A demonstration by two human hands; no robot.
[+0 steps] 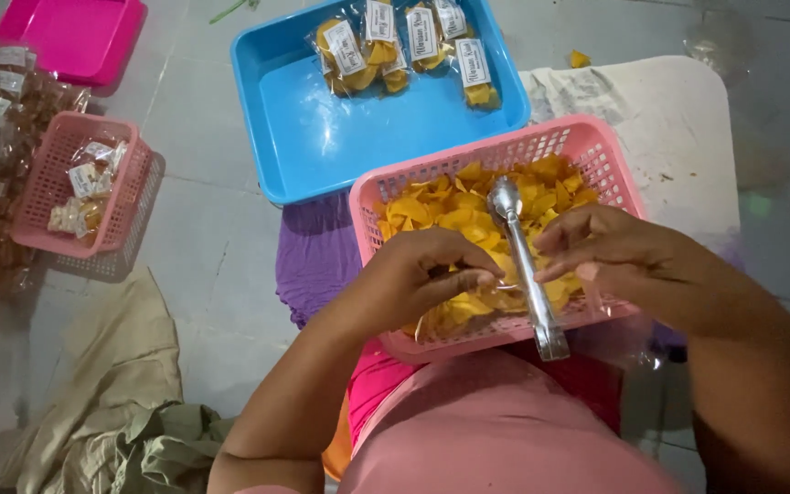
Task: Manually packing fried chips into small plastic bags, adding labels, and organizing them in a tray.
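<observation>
A pink mesh basket (587, 146) full of yellow chips (454, 210) rests on my lap. Over its near side, my left hand (418, 274) and my right hand (610, 252) each pinch the top of a clear plastic bag (473, 311), which holds some chips. Metal tongs (525, 265) lie across the chips between my hands, spoon end pointing away from me and handle end over the basket's near rim.
A blue tray (322, 137) beyond the basket holds several sealed, labelled chip packets (395, 46). At the left are a smaller pink basket (57, 155) with packets, a magenta tray (75, 32) and loose brown packets (2, 91). Beige cloth (112, 393) lies on the tiled floor.
</observation>
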